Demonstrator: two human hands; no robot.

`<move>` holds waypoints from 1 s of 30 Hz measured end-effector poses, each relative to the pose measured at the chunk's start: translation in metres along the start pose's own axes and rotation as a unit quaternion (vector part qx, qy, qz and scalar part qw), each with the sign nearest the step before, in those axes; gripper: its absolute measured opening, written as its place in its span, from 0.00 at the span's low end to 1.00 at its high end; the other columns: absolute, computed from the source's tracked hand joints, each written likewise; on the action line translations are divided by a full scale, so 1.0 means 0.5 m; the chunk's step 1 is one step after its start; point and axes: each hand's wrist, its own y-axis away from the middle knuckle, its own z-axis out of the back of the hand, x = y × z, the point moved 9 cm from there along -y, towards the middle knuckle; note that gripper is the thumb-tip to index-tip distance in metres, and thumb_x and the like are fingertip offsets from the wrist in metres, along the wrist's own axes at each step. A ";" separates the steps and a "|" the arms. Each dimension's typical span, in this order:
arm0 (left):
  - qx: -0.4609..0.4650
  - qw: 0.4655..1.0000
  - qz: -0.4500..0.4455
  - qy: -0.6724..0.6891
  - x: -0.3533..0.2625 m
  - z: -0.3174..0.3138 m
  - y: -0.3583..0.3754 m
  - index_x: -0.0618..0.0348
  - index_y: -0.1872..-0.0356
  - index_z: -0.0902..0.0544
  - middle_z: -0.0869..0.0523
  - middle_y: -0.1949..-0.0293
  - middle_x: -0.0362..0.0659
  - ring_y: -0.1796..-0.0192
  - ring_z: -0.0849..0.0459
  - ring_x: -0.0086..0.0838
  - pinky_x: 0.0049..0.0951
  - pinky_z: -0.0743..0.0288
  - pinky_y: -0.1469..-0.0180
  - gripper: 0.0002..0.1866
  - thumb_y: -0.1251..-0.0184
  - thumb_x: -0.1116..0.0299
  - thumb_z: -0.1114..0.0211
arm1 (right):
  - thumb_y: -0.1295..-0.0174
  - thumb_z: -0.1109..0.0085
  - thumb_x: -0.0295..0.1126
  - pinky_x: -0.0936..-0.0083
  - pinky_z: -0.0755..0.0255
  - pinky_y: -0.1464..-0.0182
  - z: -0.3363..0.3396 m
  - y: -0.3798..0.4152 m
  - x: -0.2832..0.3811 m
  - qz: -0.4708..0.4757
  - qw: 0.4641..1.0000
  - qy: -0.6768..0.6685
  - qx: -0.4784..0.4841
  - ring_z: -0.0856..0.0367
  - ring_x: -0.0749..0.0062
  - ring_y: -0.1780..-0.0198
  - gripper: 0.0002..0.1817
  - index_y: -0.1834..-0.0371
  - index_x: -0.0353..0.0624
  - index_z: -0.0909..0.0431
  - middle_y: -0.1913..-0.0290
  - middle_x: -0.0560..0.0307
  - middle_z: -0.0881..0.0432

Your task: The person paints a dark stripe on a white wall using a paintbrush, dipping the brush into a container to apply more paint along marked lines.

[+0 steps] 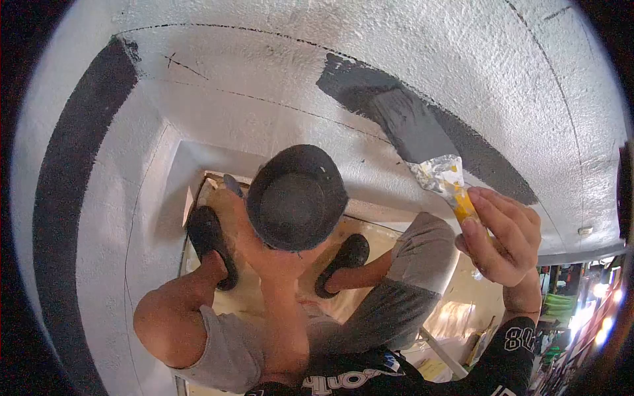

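A paintbrush with a yellow handle, a white-smeared ferrule and dark grey bristles is gripped in my right hand. Its bristles lie against a dark grey painted band on the white textured wall. My left hand is around the side and underside of a round dark container, whose inside is dark; the container hides part of this hand. Thin dashed lines are marked on the wall around the painted band.
Another dark grey curved stripe runs down the wall on the left. My legs and black shoes are below, over a tan surface. Cluttered items and bright lights show at the lower right.
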 end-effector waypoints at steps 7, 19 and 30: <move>0.020 0.997 -0.021 -0.067 -0.025 0.008 -0.017 0.68 0.32 0.41 0.21 0.43 0.53 0.42 0.21 0.43 0.39 0.32 0.35 0.58 0.67 0.52 0.20 | 0.52 0.32 0.24 0.70 0.17 0.63 -0.014 0.002 -0.011 0.016 0.999 -0.005 -0.039 0.14 0.57 0.62 0.12 0.63 0.39 0.20 0.61 0.43 0.17; 0.011 0.987 0.039 0.157 -0.012 -0.009 0.002 0.68 0.32 0.41 0.22 0.43 0.53 0.41 0.22 0.42 0.38 0.33 0.33 0.57 0.65 0.53 0.20 | 0.51 0.32 0.24 0.69 0.17 0.63 0.004 0.034 -0.008 -0.016 1.000 0.008 0.010 0.14 0.57 0.63 0.11 0.63 0.40 0.20 0.61 0.43 0.17; 0.050 0.994 0.072 0.071 -0.015 -0.012 -0.005 0.67 0.33 0.38 0.24 0.41 0.53 0.38 0.24 0.42 0.39 0.39 0.30 0.56 0.65 0.50 0.21 | 0.53 0.34 0.24 0.70 0.17 0.63 -0.014 0.017 -0.013 0.028 0.999 0.003 -0.044 0.14 0.59 0.64 0.11 0.63 0.40 0.19 0.62 0.42 0.17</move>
